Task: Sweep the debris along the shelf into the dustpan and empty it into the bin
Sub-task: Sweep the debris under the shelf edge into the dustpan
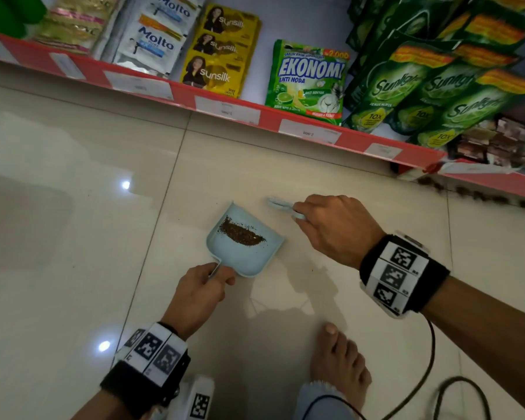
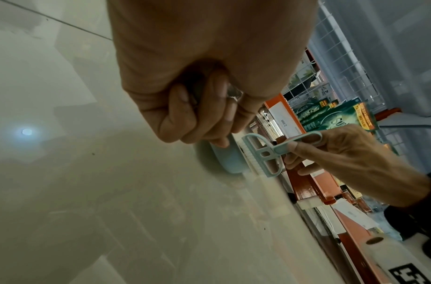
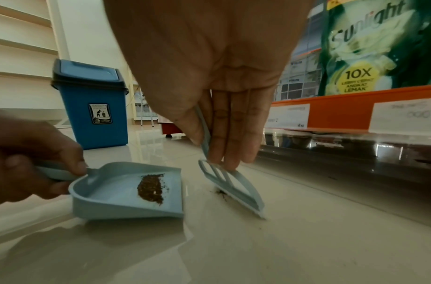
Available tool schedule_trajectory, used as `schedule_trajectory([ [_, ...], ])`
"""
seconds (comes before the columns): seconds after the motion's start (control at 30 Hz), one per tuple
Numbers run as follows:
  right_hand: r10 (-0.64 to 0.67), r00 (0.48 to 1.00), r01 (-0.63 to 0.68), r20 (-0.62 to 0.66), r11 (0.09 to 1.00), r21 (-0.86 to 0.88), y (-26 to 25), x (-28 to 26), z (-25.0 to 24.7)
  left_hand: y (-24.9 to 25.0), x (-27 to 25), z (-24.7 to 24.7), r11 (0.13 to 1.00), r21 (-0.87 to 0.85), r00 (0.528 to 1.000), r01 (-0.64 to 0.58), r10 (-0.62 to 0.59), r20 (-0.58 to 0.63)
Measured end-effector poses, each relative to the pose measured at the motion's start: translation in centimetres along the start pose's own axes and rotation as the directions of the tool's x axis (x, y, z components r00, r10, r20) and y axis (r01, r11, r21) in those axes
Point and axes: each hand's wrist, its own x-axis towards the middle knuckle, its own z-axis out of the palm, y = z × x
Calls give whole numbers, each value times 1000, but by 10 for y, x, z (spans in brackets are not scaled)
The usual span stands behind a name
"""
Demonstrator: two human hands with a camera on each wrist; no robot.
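Note:
A pale blue dustpan [image 1: 249, 256] [image 3: 107, 190] sits on the cream floor tiles with a dark brown pile of debris [image 1: 241, 235] [image 3: 151, 189] inside it. My left hand [image 1: 202, 291] [image 2: 202, 119] grips its handle [image 3: 53, 171]. My right hand [image 1: 331, 225] [image 3: 224, 138] holds a small pale blue brush [image 1: 281, 205] [image 3: 231, 184] [image 2: 265, 153] just right of the pan's mouth, bristles on the floor beside a few dark crumbs [image 3: 220, 194]. More dark debris [image 1: 479, 194] lies along the base of the red shelf [image 1: 315, 128] at the right.
A blue swing-lid bin [image 3: 92, 103] stands on the floor beyond the dustpan. The low shelf carries Sunlight pouches [image 1: 431, 86], an Ekonomi pack [image 1: 308, 80] and Sunsilk sachets [image 1: 219, 53]. My bare foot [image 1: 340, 359] and a black cable [image 1: 422, 377] lie behind my hands.

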Motion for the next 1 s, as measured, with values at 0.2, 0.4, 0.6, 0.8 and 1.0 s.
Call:
schedule_trajectory([
  [0.2,38,984,-29,-174,998,55,11,15,-22,0,1,0,1000,14,1000,-2,2,14],
  [0.4,-96,994,100,-53,992,81,29,34,-15,-1,-2,-1,1000,22,1000,-5,5,20],
  [0.6,-146,989,146,-19,989,26,61,10,-7,3,-4,-1,999,44,1000,-12,11,13],
  [0.8,-5,954,94,-301,955,281,58,3,-10,11,2,10,995,99,999,-15,11,39],
  [1.0,142,959,-101,-246,980,169,43,16,-20,25,8,23,992,127,995,-9,-3,97],
])
